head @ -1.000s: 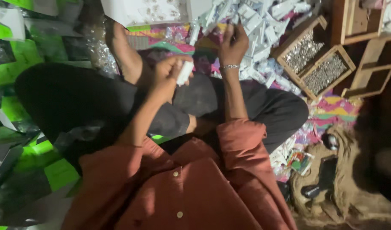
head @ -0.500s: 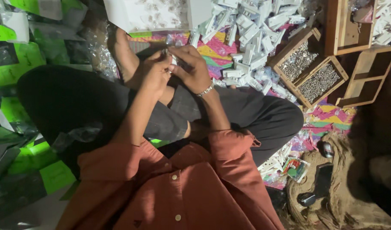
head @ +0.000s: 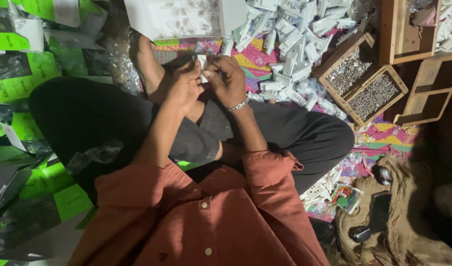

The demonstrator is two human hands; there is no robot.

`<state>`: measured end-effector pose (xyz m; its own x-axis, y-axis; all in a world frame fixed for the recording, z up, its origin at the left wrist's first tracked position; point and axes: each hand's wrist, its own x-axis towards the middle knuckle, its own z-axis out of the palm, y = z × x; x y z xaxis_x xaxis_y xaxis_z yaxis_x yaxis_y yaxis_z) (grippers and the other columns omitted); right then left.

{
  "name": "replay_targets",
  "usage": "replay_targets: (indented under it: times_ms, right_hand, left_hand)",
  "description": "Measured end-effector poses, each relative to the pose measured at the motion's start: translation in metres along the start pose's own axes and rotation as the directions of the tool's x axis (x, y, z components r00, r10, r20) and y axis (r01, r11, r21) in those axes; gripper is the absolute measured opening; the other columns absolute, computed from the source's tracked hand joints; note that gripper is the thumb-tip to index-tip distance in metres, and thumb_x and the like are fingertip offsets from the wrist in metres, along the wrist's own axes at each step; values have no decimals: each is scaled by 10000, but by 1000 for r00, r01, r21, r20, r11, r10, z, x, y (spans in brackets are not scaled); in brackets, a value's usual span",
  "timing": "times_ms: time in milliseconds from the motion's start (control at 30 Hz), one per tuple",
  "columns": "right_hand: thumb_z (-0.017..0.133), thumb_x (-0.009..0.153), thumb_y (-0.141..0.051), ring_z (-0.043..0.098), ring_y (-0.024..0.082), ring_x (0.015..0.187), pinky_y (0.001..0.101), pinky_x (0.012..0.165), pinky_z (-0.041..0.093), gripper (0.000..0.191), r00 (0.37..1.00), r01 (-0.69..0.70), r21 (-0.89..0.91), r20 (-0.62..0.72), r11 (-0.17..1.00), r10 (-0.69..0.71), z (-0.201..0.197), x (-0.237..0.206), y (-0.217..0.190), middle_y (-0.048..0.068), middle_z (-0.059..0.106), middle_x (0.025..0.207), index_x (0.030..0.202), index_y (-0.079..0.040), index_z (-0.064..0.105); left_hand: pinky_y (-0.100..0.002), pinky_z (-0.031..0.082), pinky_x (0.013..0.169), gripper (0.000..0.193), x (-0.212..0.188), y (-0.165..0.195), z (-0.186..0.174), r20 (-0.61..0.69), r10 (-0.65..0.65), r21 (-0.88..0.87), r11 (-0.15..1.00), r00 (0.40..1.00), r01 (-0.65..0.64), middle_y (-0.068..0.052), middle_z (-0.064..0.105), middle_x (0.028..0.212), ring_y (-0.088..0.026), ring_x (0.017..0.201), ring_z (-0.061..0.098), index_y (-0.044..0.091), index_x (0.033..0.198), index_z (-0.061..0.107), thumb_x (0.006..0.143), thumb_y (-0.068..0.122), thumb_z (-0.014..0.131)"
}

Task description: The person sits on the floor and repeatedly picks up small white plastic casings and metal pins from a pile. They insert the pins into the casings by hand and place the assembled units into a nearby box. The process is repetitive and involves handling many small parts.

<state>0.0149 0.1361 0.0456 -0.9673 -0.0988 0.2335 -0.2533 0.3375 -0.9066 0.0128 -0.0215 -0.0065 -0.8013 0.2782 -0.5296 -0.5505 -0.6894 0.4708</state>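
Observation:
I sit cross-legged on the floor in black trousers and a rust shirt. My left hand point(head: 184, 87) and my right hand point(head: 228, 79) meet above my foot, both pinching a small white plastic part point(head: 202, 63) between their fingertips. A metal bracelet circles my right wrist. Just beyond my hands lies a heap of similar white plastic parts point(head: 290, 44) on a colourful mat.
A white box of small pieces point(head: 176, 17) stands ahead. To the right, a wooden two-bin tray of metal screws point(head: 364, 81) and other wooden boxes point(head: 408, 29). Green-and-black packets point(head: 24, 83) pile at left. A dark phone point(head: 376, 214) lies on sacking at lower right.
My right hand came back from the pile of white parts to join the left hand. Both hands now work the small white part together, slightly further forward.

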Motion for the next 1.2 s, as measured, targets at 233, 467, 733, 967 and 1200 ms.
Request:
replay_targets:
  times_ms: [233, 467, 733, 967, 1200]
  right_hand:
    - [699, 928, -124, 647, 383, 923, 453, 744, 511, 120, 985, 85, -306, 171, 948, -33, -1, -10, -5, 146, 663, 973, 1023, -63, 660]
    - [711, 993, -147, 660, 399, 910, 480, 736, 494, 113, 962, -130, -414, 167, 901, 216, -15, -9, -4, 179, 686, 956, 1037, -53, 665]
    - [801, 861, -131, 668, 349, 948, 403, 819, 542, 342, 999, 21, -154, 37, 988, -16, -6, -1, -30, 155, 641, 1041, 1136, -37, 619]
    - [821, 823, -103, 676, 325, 922, 398, 775, 537, 335, 990, -51, -282, 109, 958, 85, -3, -2, -21, 113, 662, 1011, 1130, -74, 690]
    - [763, 839, -18, 699, 327, 992, 388, 835, 563, 290, 995, -11, -247, 96, 969, 36, 1, -8, -1, 111, 674, 1109, 1120, -72, 722]
  left_hand:
    - [-453, 531, 942, 276, 7, 2, -5, -31, 130, -69, 989, 991, -132, -152, 668, 1127, -277, 1013, 661, -10, 1273, 613, 1031, 120, 592]
    - [-466, 566, 962, 323, 11, 5, -3, -154, 95, -195, 973, 983, -124, -173, 681, 1119, -323, 1020, 684, 37, 1249, 566, 1007, 249, 570]
    - [-345, 492, 809, 266, 4, 2, 7, -18, 173, -116, 978, 985, -174, -91, 691, 1116, -219, 975, 654, 70, 1217, 596, 1045, 271, 628]
    - [-363, 517, 860, 248, 12, -6, 3, -97, 102, -100, 989, 990, -112, -31, 646, 1035, -160, 957, 629, 137, 1170, 583, 1076, 366, 566]
    - [-343, 503, 890, 408, 7, 2, 9, 8, 64, -108, 992, 998, -63, -113, 688, 1307, -157, 966, 601, 112, 1247, 534, 1082, 466, 414]
